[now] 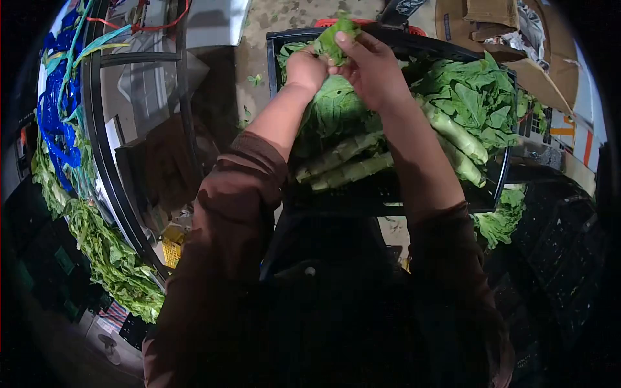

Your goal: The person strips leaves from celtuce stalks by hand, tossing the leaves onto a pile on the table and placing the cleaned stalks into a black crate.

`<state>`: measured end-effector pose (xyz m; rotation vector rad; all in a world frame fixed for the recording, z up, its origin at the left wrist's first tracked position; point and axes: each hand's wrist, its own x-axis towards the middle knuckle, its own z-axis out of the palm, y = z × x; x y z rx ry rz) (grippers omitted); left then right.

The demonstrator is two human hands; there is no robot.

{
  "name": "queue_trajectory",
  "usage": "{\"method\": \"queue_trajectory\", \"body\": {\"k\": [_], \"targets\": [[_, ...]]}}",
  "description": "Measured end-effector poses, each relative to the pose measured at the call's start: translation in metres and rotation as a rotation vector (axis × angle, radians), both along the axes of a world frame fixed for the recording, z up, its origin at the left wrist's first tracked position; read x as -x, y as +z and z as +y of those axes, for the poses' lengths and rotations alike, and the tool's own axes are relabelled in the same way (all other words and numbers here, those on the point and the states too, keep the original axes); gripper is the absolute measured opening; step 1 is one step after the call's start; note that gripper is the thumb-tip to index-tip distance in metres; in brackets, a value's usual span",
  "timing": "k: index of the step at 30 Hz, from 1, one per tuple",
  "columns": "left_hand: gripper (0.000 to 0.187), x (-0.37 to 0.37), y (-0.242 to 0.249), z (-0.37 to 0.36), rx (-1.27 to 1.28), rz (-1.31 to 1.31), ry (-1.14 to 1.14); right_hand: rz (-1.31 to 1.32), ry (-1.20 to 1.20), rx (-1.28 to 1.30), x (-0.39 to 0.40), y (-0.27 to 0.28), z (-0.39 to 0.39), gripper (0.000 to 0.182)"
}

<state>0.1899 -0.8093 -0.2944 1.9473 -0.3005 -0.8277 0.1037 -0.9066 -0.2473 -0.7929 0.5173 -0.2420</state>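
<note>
At the far side of a black crate (497,184), both hands meet around a green leaf (336,40). My left hand (306,70) is closed at the leaf's lower end. My right hand (372,64) pinches the leaf from the right, thumb on top. Beneath my hands, leafy stalks lie in the crate: thick pale green stems (346,161) at the left and centre, more stems (460,139) at the right, and broad dark leaves (475,97) behind them. My forearms hide part of the crate's contents.
A black metal frame (103,129) stands left, beside a heap of loose leaves (103,252) and blue plastic (58,123). Cardboard boxes (550,71) sit at the back right. Another leafy bunch (503,220) lies right of the crate. Leaf scraps dot the floor (259,26).
</note>
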Motion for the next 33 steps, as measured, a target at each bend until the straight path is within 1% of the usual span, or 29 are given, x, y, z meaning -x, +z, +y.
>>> {"method": "queue_trajectory", "body": {"k": [1,2,4,5,6,7,8,9,11,12,14,15,17,18,19,20,21,23,25,27,28,29,30,31,32,33], "targets": [[0.011,-0.001,0.006,0.002,0.038,0.154,0.041,0.028,0.061,-0.017,0.003,0.005,0.003,0.021],[0.020,-0.002,0.004,0.001,0.315,0.457,0.211,0.032,0.048,-0.018,0.009,0.012,0.006,0.021],[0.027,0.005,0.013,0.005,0.280,0.277,0.209,0.097,0.173,0.116,0.023,0.027,0.015,0.022],[0.032,-0.004,0.016,0.006,0.318,0.265,0.250,0.195,0.130,0.245,0.036,0.025,0.020,0.026],[0.040,-0.014,0.022,0.021,0.314,0.299,0.243,0.199,0.133,0.241,0.052,0.018,0.022,0.026],[0.046,-0.023,0.035,0.037,0.241,0.215,0.232,0.324,0.069,0.260,0.071,0.008,0.023,0.028],[0.044,-0.029,0.042,0.058,0.231,0.162,0.259,0.449,0.007,0.278,0.090,0.000,0.025,0.029],[0.040,-0.031,0.054,0.078,0.197,0.165,0.312,0.450,0.014,0.275,0.108,-0.005,0.028,0.029],[0.037,-0.029,0.066,0.126,0.073,0.142,0.333,0.621,-0.140,0.275,0.142,-0.012,0.034,0.034],[0.035,-0.023,0.067,0.154,-0.002,0.129,0.320,0.618,-0.127,0.276,0.158,-0.014,0.036,0.034],[0.034,-0.002,0.063,0.215,-0.157,0.134,0.263,0.680,-0.052,0.380,0.186,-0.014,0.042,0.036],[0.033,0.014,0.058,0.249,-0.234,0.151,0.219,0.671,-0.034,0.387,0.193,-0.009,0.048,0.036],[0.039,0.068,0.044,0.318,-0.275,0.281,0.255,0.603,0.087,0.372,0.202,0.001,0.056,0.036],[0.038,0.107,0.051,0.335,-0.355,0.320,0.367,0.588,0.105,0.384,0.203,0.001,0.056,0.036],[0.036,0.142,0.036,0.385,-0.533,0.231,0.208,0.589,0.130,0.383,0.203,0.002,0.055,0.034],[0.033,0.186,0.042,0.412,-0.443,0.450,0.345,0.588,0.157,0.384,0.201,0.003,0.053,0.032],[0.032,0.223,0.063,0.414,-0.473,0.588,0.423,0.568,0.179,0.399,0.194,0.009,0.048,0.032],[0.033,0.291,0.097,0.421,-0.645,0.706,0.512,0.661,0.089,0.320,0.179,0.023,0.040,0.023],[0.034,0.379,0.072,0.484,-0.447,0.827,0.554,0.563,0.094,0.406,0.175,0.003,0.028,0.022],[0.031,0.392,0.115,0.441,-0.592,0.734,0.518,0.542,-0.002,0.360,0.164,-0.018,0.026,0.021],[0.030,0.424,0.097,0.457,-0.564,0.682,0.605,0.414,0.198,0.609,0.167,-0.026,0.013,0.020],[0.031,0.439,0.086,0.468,-0.503,0.447,0.425,0.262,0.375,0.859,0.169,-0.030,0.011,0.020],[0.031,0.444,0.080,0.472,-0.454,0.216,0.230,0.434,0.441,0.712,0.155,-0.002,0.029,0.024],[0.030,0.425,0.093,0.456,-0.517,0.378,0.398,0.620,0.500,0.573,0.146,0.028,0.045,0.028],[0.029,0.400,0.108,0.438,-0.559,0.548,0.553,0.394,0.706,0.994,0.160,-0.004,0.040,0.033],[0.030,0.396,0.094,0.444,-0.451,0.546,0.611,0.138,0.876,1.411,0.167,-0.037,0.033,0.039]]}}
